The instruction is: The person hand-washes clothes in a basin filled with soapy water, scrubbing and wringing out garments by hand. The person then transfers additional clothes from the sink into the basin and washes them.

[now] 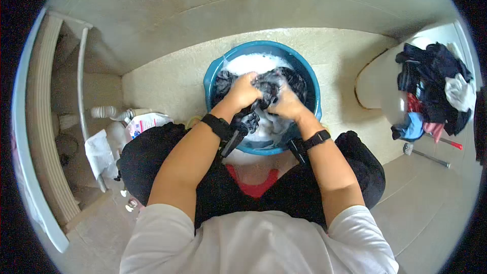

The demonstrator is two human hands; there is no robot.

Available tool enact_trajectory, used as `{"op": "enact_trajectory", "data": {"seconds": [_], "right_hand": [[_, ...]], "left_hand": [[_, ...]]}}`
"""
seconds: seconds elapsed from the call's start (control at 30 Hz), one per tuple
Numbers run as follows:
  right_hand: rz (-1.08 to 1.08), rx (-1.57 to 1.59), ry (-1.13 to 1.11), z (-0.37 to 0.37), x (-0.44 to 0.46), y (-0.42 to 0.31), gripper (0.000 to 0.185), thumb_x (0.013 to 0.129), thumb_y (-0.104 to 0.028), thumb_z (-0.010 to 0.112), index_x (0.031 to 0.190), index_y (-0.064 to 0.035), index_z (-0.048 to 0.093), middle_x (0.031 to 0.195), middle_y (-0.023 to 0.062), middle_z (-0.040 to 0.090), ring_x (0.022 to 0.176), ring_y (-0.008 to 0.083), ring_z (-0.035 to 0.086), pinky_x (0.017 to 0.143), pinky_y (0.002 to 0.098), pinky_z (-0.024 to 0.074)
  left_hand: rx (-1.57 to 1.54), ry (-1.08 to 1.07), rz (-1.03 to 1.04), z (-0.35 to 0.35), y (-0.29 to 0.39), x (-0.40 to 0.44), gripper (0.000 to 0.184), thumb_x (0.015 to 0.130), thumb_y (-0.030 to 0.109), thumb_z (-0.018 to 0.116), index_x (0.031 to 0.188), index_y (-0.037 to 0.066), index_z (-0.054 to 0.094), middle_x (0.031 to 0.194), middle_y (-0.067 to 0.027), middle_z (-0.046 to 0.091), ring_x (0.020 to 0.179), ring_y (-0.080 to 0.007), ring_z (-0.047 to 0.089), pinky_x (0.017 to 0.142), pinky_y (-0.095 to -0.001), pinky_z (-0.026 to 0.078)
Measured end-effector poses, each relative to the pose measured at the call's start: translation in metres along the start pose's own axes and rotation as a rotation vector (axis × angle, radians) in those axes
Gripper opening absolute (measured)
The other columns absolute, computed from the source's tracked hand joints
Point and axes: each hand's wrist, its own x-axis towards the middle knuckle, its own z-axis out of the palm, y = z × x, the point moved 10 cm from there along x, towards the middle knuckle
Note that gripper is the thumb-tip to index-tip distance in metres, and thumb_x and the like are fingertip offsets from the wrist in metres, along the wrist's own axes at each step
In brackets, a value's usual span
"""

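A round blue basin (210,78) stands on the floor between my knees, with white suds (256,63) and dark wet clothes in it. Both hands are over the basin, gripping one bunched dark garment (266,85). My left hand (244,91) is closed on its left part, fingers wrapped in the cloth. My right hand (286,102) is closed on the right part and slightly blurred. More dark cloth (294,80) lies in the suds around them. Each wrist has a black band with a dark strap or device hanging from it.
A toilet (378,83) at the right has a pile of clothes (431,89) on its lid. Brush-like handles (431,155) lie below it. At the left are a grey pipe (82,81), a white cloth (100,153) and a printed detergent bag (147,123). A wall (253,10) rises beyond the basin.
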Motion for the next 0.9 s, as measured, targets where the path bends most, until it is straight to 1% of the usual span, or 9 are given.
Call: {"op": "enact_trajectory", "data": {"seconds": [0.13, 0.37, 0.43, 0.53, 0.63, 0.7, 0.77, 0.83, 0.9], "right_hand": [[-0.158, 0.28, 0.194, -0.073, -0.012, -0.107, 0.1, 0.059, -0.004, 0.072, 0.142, -0.0029, 0.016, 0.119, 0.0135, 0.052, 0.111, 0.0233, 0.052, 0.1, 0.031, 0.0366], [-0.312, 0.331, 0.326, -0.14, -0.053, -0.221, 0.072, 0.057, -0.003, 0.067, 0.125, -0.0033, 0.045, 0.114, 0.0153, 0.056, 0.108, 0.0246, 0.054, 0.094, 0.0326, 0.041], [-0.243, 0.353, 0.294, -0.139, -0.052, -0.215, 0.067, 0.056, -0.002, 0.066, 0.121, -0.0031, 0.049, 0.112, 0.0155, 0.057, 0.106, 0.0253, 0.055, 0.094, 0.0328, 0.0414], [-0.295, -0.003, 0.402, -0.136, -0.043, -0.181, 0.061, 0.057, -0.002, 0.065, 0.116, -0.0011, 0.052, 0.114, 0.0195, 0.056, 0.107, 0.0307, 0.055, 0.095, 0.0353, 0.042], [-0.12, -0.609, 0.163, -0.077, -0.035, -0.12, 0.06, 0.065, -0.011, 0.069, 0.121, -0.013, 0.051, 0.135, 0.0201, 0.038, 0.121, 0.0419, 0.04, 0.098, 0.0482, 0.0391], [0.25, -0.788, -0.083, -0.014, -0.041, -0.039, 0.069, 0.072, -0.024, 0.068, 0.134, -0.0227, 0.038, 0.148, 0.0165, 0.014, 0.13, 0.0465, 0.023, 0.094, 0.0653, 0.0339], [0.539, -0.779, -0.503, 0.031, -0.067, -0.017, 0.082, 0.081, -0.031, 0.06, 0.145, -0.025, 0.009, 0.15, 0.0121, -0.012, 0.134, 0.0477, 0.005, 0.09, 0.0699, 0.0327], [0.599, -0.794, -0.785, 0.069, -0.087, 0.009, 0.094, 0.08, -0.041, 0.059, 0.144, -0.0288, -0.008, 0.149, 0.0118, -0.019, 0.136, 0.0449, -0.001, 0.09, 0.0706, 0.0315], [0.678, -0.798, -0.823, 0.093, -0.086, 0.036, 0.103, 0.074, -0.043, 0.065, 0.144, -0.0293, -0.009, 0.15, 0.0112, -0.017, 0.136, 0.0445, -0.004, 0.09, 0.0704, 0.0307]], "left_hand": [[-0.696, 0.033, 0.265, -0.011, 0.106, -0.048, 0.045, 0.065, -0.011, 0.058, 0.107, 0.002, 0.054, 0.098, -0.0052, 0.06, 0.089, -0.0159, 0.059, 0.083, -0.0285, 0.047], [-0.846, 0.012, 0.523, -0.035, 0.195, -0.125, 0.044, 0.067, -0.013, 0.057, 0.108, 0.001, 0.051, 0.101, -0.0065, 0.059, 0.095, -0.0148, 0.058, 0.086, -0.0288, 0.047], [-0.766, 0.007, 0.562, -0.042, 0.2, -0.131, 0.042, 0.068, -0.006, 0.062, 0.109, 0.001, 0.051, 0.102, -0.0072, 0.059, 0.096, -0.0152, 0.057, 0.086, -0.0298, 0.046], [0.381, 0.348, 0.784, -0.057, 0.198, -0.13, 0.049, 0.065, 0.01, 0.071, 0.11, 0.0, 0.052, 0.109, -0.0151, 0.057, 0.105, -0.0299, 0.055, 0.093, -0.0355, 0.042], [1.012, 0.278, 0.331, -0.035, 0.118, -0.104, 0.049, 0.066, 0.016, 0.071, 0.11, 0.0, 0.056, 0.119, -0.018, 0.05, 0.116, -0.0379, 0.045, 0.097, -0.059, 0.031], [1.296, 0.194, 0.167, -0.01, 0.042, -0.084, 0.042, 0.077, 0.018, 0.06, 0.118, 0.023, 0.054, 0.129, -0.0203, 0.042, 0.117, -0.0385, 0.045, 0.097, -0.064, 0.027], [1.236, 0.003, -0.117, 0.008, -0.029, -0.075, 0.033, 0.086, 0.021, 0.049, 0.118, 0.022, 0.054, 0.134, -0.0234, 0.036, 0.116, -0.0449, 0.044, 0.098, -0.0606, 0.027], [1.041, 0.241, -0.259, 0.026, -0.139, -0.06, 0.031, 0.089, 0.025, 0.045, 0.118, 0.022, 0.056, 0.14, -0.0255, 0.029, 0.114, -0.0476, 0.045, 0.099, -0.0585, 0.027], [1.064, -0.252, -0.404, 0.049, -0.11, -0.073, 0.039, 0.09, 0.029, 0.044, 0.12, 0.007, 0.055, 0.144, -0.0258, 0.021, 0.128, -0.045, 0.028, 0.106, -0.0536, 0.016]]}}
